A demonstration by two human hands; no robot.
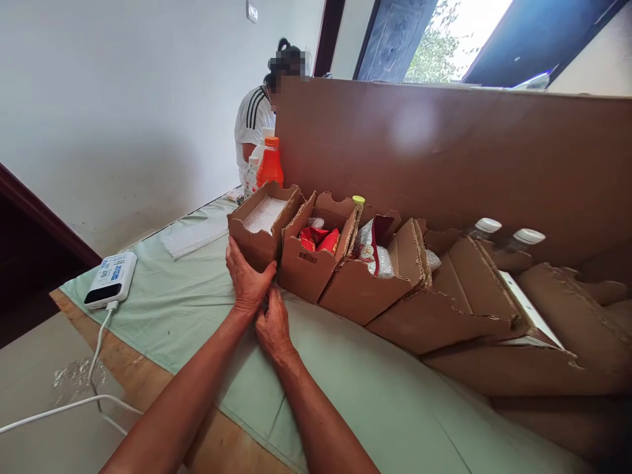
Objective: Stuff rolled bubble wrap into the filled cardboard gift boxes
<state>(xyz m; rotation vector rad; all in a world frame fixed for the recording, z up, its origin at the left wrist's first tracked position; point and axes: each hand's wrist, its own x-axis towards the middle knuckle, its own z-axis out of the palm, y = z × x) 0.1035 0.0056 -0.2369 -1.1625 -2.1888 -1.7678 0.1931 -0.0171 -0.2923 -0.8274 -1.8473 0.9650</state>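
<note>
At the left end of a row stands a small open cardboard box with bubble wrap inside it. My left hand is wrapped round the lower front of this box, fingers on its left side and thumb across the front. Just below and to the right, my right hand is closed by the box's bottom right corner, close to my left thumb. What its fingertips hold, if anything, is hidden. Beside it stands a second cardboard box with red packets.
More cardboard bins run to the right, one holding a patterned packet. A tall cardboard panel rises behind. An orange bottle stands past the boxes. A power bank with a white cable lies left. A person sits beyond.
</note>
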